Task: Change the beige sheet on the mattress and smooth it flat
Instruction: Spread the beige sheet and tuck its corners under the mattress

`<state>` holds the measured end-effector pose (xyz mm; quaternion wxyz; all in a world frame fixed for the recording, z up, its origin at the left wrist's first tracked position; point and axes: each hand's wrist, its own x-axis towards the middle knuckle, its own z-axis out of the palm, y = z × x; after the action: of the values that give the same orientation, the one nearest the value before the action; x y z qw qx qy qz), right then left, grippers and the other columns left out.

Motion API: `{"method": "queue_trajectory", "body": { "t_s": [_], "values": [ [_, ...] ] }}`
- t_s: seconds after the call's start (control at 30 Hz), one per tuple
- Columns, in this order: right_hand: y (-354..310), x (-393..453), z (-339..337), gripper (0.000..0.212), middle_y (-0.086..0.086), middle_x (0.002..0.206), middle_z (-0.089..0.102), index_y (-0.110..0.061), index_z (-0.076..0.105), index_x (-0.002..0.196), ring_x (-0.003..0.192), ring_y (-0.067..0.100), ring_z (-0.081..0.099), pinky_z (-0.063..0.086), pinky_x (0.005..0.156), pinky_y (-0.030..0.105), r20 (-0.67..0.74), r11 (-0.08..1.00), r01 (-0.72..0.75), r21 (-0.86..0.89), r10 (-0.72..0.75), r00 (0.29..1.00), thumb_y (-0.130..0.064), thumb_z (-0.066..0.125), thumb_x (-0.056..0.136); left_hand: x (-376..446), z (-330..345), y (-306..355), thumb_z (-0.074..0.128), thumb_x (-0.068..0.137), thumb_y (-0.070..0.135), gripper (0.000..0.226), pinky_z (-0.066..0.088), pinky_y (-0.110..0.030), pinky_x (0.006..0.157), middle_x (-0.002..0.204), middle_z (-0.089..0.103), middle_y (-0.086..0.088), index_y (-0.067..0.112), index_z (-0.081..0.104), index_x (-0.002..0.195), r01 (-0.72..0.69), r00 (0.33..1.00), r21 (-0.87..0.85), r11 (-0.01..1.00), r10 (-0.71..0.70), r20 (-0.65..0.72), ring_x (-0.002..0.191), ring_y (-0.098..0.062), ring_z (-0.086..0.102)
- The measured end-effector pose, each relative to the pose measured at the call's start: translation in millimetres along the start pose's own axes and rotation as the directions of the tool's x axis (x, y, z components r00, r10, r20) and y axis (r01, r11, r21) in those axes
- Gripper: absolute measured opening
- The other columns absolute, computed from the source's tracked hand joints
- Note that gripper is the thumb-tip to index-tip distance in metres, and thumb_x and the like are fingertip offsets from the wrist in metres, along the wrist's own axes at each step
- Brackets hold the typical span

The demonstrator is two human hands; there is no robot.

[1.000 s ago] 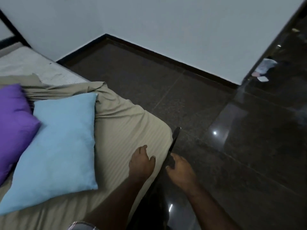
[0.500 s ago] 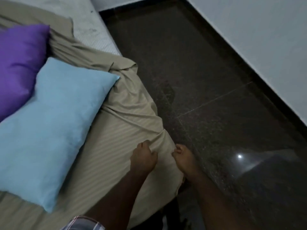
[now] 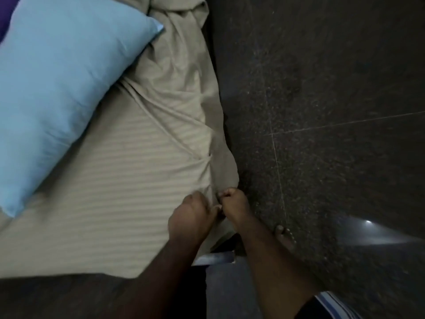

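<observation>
Lying along the left side of the view, a light blue pillow point(image 3: 62, 88) rests tilted on the bed, its lower corner near the left edge and its upper corner pointing toward the bunched cloth at the top. A sliver of purple pillow point(image 3: 5, 12) shows behind it in the top left corner.

Under and beside the blue pillow spreads the beige sheet point(image 3: 119, 180), faintly striped, covering the mattress. It lies fairly flat in the middle, but long creases run from the pillow's edge down toward the bed's corner, and at the top it is gathered into a rumpled heap point(image 3: 179, 17). Its right edge drapes over the side of the bed next to the floor.

At the near corner the left hand point(image 3: 192, 217) has its fingers curled into the sheet on top of the mattress, gripping a fold. Just beside it, almost touching, the right hand point(image 3: 234, 203) is closed in a fist around the sheet's hanging edge at the corner.

Below the hands a dark bed frame corner point(image 3: 226, 246) peeks out. To the right, a bare foot point(image 3: 285, 237) stands on the dark speckled tile floor point(image 3: 333, 100), where a bright light reflection point(image 3: 368, 222) glints.
</observation>
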<state>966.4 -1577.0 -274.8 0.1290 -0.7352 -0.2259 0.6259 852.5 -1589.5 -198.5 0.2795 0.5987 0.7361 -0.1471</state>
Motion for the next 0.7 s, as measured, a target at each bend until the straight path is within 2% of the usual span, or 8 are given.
{"method": "queue_trajectory", "body": {
  "t_s": [0.1,0.17,0.27,0.37,0.4,0.5,0.6,0.7],
  "values": [
    [26.3,-1.7,-23.6,0.017,0.017,0.110,0.068,-0.007,0.065,0.104,0.104,0.034,0.062,0.046,0.086,0.034,-0.050,0.988,0.048,-0.149,-0.057,0.997,-0.018,0.054,0.100,-11.4,20.3,18.7,0.043,0.089,0.042,0.030,0.047,-0.032,0.051,0.074,0.063,-0.006,0.017,0.057,0.080,-0.081,0.990,0.094,0.992,0.092,-0.111,0.062,-0.032,0.066],
    [41.9,-1.2,-39.3,0.016,0.017,0.112,0.067,-0.008,0.064,0.104,0.106,0.034,0.061,0.043,0.082,0.034,-0.125,0.984,0.052,-0.173,-0.074,0.989,-0.016,0.051,0.100,-17.2,37.9,33.8,0.040,0.079,0.031,0.026,0.036,-0.023,0.036,0.053,0.055,-0.005,0.017,0.054,0.063,-0.149,0.973,0.115,0.982,0.166,-0.159,0.037,-0.028,0.054],
    [67.2,1.4,-51.4,0.018,0.016,0.113,0.066,-0.007,0.064,0.107,0.106,0.034,0.060,0.036,0.076,0.034,-0.198,0.978,0.018,-0.209,-0.060,0.978,-0.016,0.050,0.101,-26.6,62.2,49.6,0.039,0.073,0.026,0.023,0.031,-0.019,0.032,0.048,0.051,-0.004,0.017,0.054,0.059,-0.224,0.956,0.186,0.957,0.253,-0.150,0.031,-0.025,0.049],
    [93.8,-8.1,-62.2,0.017,0.022,0.109,0.065,-0.001,0.064,0.102,0.104,0.038,0.060,0.037,0.076,0.037,-0.238,0.978,-0.030,-0.206,-0.020,0.971,-0.012,0.052,0.100,-37.1,83.9,58.7,0.036,0.068,0.024,0.020,0.030,-0.019,0.031,0.049,0.051,-0.001,0.019,0.055,0.062,-0.277,0.958,0.123,0.953,0.265,0.109,0.033,-0.020,0.051],
    [98.6,-9.7,-65.8,0.015,0.021,0.105,0.065,-0.001,0.064,0.100,0.102,0.037,0.061,0.034,0.074,0.036,-0.237,0.982,-0.013,-0.188,-0.033,0.971,-0.011,0.052,0.100,-38.3,89.5,58.3,0.036,0.067,0.022,0.019,0.031,-0.020,0.032,0.050,0.051,-0.001,0.019,0.055,0.064,-0.275,0.957,0.111,0.955,0.261,0.128,0.034,-0.019,0.052],
    [90.7,-4.6,-67.0,0.011,0.007,0.092,0.064,-0.017,0.063,0.094,0.095,0.034,0.063,0.045,0.078,0.035,-0.188,0.987,0.056,-0.150,-0.084,0.979,-0.015,0.054,0.100,-39.6,81.8,50.9,0.046,0.080,0.019,0.006,0.042,-0.029,0.041,0.060,0.058,-0.004,0.017,0.052,0.079,-0.236,0.971,0.097,0.967,0.238,-0.006,0.049,-0.025,0.061],
    [67.2,3.7,-60.2,0.014,0.002,0.091,0.069,-0.033,0.059,0.090,0.085,0.026,0.068,0.058,0.080,0.048,-0.186,0.998,0.066,0.013,-0.063,0.981,-0.022,0.056,0.098,-42.9,47.7,34.9,0.056,0.095,0.042,0.022,0.050,-0.040,0.069,0.092,0.067,-0.006,0.020,0.055,0.094,-0.046,0.997,-0.125,0.991,0.038,-0.067,0.086,-0.032,0.066],
    [50.7,-7.7,-39.8,0.012,0.006,0.084,0.069,-0.016,0.065,0.101,0.073,0.021,0.065,0.056,0.067,0.038,-0.100,0.972,-0.054,0.229,0.078,0.992,-0.015,0.053,0.098,-48.0,24.9,7.6,0.054,0.091,0.058,0.038,0.053,-0.039,0.074,0.091,0.066,-0.002,0.020,0.055,0.086,0.081,0.976,-0.179,0.980,-0.114,-0.187,0.089,-0.031,0.065]
  ]
}}
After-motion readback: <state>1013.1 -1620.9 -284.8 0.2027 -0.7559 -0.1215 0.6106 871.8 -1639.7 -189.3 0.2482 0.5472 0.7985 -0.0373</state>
